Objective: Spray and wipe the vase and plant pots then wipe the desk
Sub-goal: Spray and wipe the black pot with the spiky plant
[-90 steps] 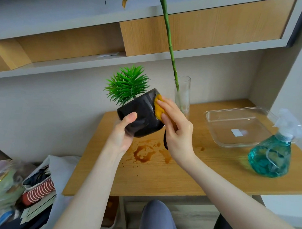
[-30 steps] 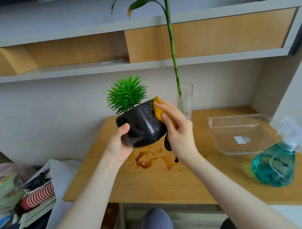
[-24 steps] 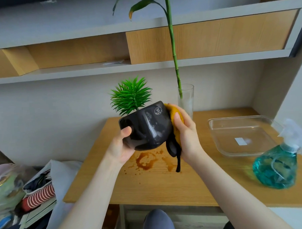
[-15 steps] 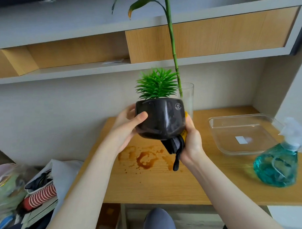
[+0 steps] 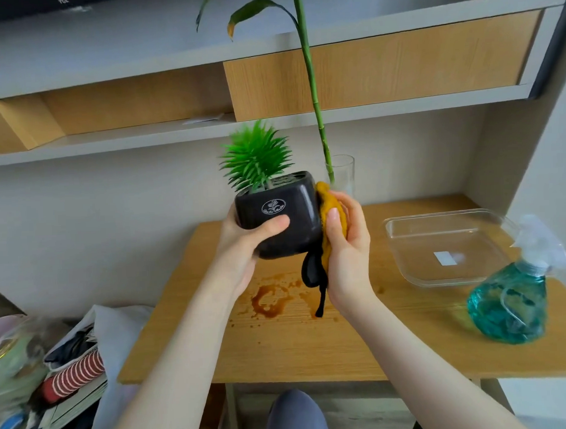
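A black plant pot (image 5: 296, 210) with a spiky green plant (image 5: 257, 156) is held above the wooden desk (image 5: 343, 337). My left hand (image 5: 244, 244) grips its left side and bottom, thumb across the front. My right hand (image 5: 347, 244) holds a yellow cloth (image 5: 329, 209) with a black hanging strap against the pot's right side. Behind them a clear glass vase (image 5: 346, 173) with a tall green stem stands on the desk. A teal spray bottle (image 5: 509, 306) stands at the right.
A brown spill stain (image 5: 272, 299) marks the desk under the pot. A clear glass tray (image 5: 446, 247) lies right of centre. Shelves run above the desk. A pile of bags and books (image 5: 56, 376) sits on the floor at the left.
The pot has been turned in my hands, its logo now facing me. The yellow cloth moved from the pot's front to its right side. My view shifted slightly.
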